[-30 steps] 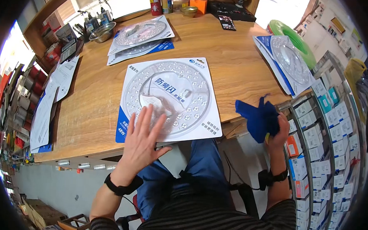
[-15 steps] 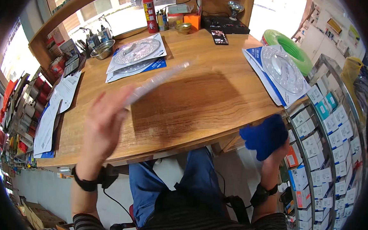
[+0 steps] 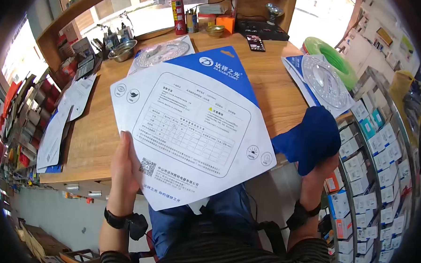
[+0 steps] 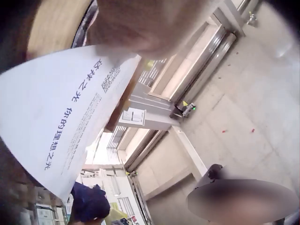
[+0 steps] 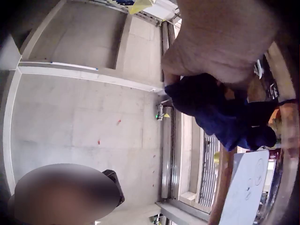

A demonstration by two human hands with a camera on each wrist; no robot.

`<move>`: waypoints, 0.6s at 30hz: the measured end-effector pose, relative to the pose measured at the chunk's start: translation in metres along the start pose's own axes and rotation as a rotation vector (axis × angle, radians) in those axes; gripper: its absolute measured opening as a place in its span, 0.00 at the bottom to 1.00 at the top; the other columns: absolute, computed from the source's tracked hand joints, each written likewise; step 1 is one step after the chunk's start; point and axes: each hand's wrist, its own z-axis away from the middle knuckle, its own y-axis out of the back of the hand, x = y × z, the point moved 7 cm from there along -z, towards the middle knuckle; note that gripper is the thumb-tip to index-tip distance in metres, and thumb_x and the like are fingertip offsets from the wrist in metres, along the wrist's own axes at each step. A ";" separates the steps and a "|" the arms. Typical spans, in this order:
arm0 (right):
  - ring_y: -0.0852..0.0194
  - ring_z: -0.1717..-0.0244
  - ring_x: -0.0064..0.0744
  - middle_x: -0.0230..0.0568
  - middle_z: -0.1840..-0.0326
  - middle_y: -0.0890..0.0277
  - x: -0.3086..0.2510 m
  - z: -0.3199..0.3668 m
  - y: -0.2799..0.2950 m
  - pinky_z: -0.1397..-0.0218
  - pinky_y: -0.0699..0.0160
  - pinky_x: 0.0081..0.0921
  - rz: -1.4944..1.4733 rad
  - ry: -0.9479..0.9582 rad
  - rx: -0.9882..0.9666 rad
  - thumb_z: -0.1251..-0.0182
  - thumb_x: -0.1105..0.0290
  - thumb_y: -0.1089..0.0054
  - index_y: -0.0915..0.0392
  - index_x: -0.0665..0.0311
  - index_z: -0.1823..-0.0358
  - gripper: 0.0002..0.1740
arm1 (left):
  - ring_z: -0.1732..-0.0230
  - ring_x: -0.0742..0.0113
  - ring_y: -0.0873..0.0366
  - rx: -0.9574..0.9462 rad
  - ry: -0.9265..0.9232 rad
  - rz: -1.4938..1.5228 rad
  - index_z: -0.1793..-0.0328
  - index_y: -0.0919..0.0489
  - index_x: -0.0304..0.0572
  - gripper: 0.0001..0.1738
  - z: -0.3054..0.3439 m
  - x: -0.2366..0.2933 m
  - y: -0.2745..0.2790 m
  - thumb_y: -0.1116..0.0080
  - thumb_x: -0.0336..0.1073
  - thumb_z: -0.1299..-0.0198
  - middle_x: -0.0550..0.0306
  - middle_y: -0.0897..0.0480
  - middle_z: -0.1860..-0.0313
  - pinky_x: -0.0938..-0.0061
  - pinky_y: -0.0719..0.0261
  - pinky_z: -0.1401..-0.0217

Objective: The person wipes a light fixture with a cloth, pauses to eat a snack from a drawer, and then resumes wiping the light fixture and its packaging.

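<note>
My left hand [image 3: 122,172] grips a flat LED light package [image 3: 192,126] by its left edge, thumb against the side. Held up tilted over the desk's front edge, the card turns its white printed back, with a blue top corner, table and QR code, towards me; the light on its other face is hidden. A bunched dark blue cloth [image 3: 311,140] is in my right hand [image 3: 319,176], right at the card's right corner. In the right wrist view the cloth [image 5: 211,108] hangs from the fingers, with part of the card [image 5: 243,187] beyond it.
More light packages lie on the wooden desk at the back left [image 3: 162,54] and at the right [image 3: 325,80], beside a green coil [image 3: 333,54]. Papers [image 3: 63,125] line the left edge. A phone [image 3: 255,42] and metal bowl [image 3: 122,51] stand further back. Racks of small boxes [image 3: 367,199] flank the right.
The package lay face up on the desk under my spread left hand; it has been lifted and turned over to its printed back. The cloth in my right hand has moved closer to it.
</note>
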 end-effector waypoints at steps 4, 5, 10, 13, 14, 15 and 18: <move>0.26 0.43 0.40 0.48 0.40 0.29 -0.004 -0.015 -0.018 0.41 0.24 0.37 0.441 0.086 0.074 0.27 0.61 0.63 0.35 0.70 0.37 0.25 | 0.41 0.59 0.26 0.021 0.065 0.091 0.31 0.39 0.32 0.29 -0.008 -0.018 0.012 0.62 0.49 0.27 0.46 0.26 0.38 0.68 0.27 0.38; 0.26 0.44 0.38 0.47 0.41 0.29 -0.004 -0.022 -0.029 0.41 0.25 0.35 0.825 0.121 0.028 0.28 0.62 0.62 0.35 0.70 0.37 0.24 | 0.40 0.59 0.27 0.017 0.104 0.126 0.31 0.39 0.31 0.30 -0.012 -0.026 0.016 0.62 0.49 0.27 0.46 0.27 0.38 0.68 0.28 0.38; 0.28 0.43 0.36 0.47 0.43 0.29 0.026 -0.056 -0.109 0.39 0.31 0.28 0.446 -0.094 -0.196 0.31 0.79 0.61 0.30 0.76 0.45 0.17 | 0.38 0.60 0.29 0.026 0.120 0.213 0.31 0.40 0.28 0.31 -0.025 -0.041 0.028 0.64 0.49 0.26 0.47 0.29 0.36 0.70 0.31 0.35; 0.28 0.45 0.37 0.50 0.44 0.28 0.041 -0.058 -0.158 0.40 0.31 0.29 1.255 0.339 -0.691 0.32 0.77 0.57 0.29 0.74 0.45 0.16 | 0.37 0.60 0.30 0.009 0.162 0.219 0.31 0.41 0.27 0.31 -0.029 -0.045 0.032 0.65 0.49 0.26 0.46 0.30 0.35 0.69 0.31 0.35; 0.28 0.45 0.37 0.50 0.44 0.28 0.056 -0.062 -0.163 0.40 0.31 0.29 1.260 0.339 -0.701 0.32 0.77 0.57 0.29 0.74 0.45 0.16 | 0.37 0.60 0.30 -0.020 0.176 0.220 0.31 0.41 0.26 0.31 -0.031 -0.046 0.032 0.65 0.48 0.26 0.45 0.31 0.34 0.69 0.31 0.35; 0.28 0.45 0.37 0.51 0.44 0.29 0.081 -0.071 -0.158 0.41 0.31 0.30 1.070 0.007 -0.566 0.31 0.73 0.54 0.29 0.73 0.44 0.17 | 0.37 0.60 0.30 -0.017 0.176 0.231 0.31 0.41 0.26 0.31 -0.032 -0.046 0.032 0.65 0.48 0.26 0.45 0.31 0.34 0.69 0.31 0.35; 0.29 0.44 0.33 0.52 0.44 0.29 0.144 -0.068 -0.152 0.41 0.31 0.30 1.166 -0.332 -0.652 0.33 0.60 0.44 0.31 0.68 0.41 0.25 | 0.37 0.58 0.30 -0.038 0.109 0.137 0.30 0.42 0.28 0.32 -0.037 -0.037 0.038 0.62 0.50 0.27 0.44 0.31 0.34 0.69 0.32 0.35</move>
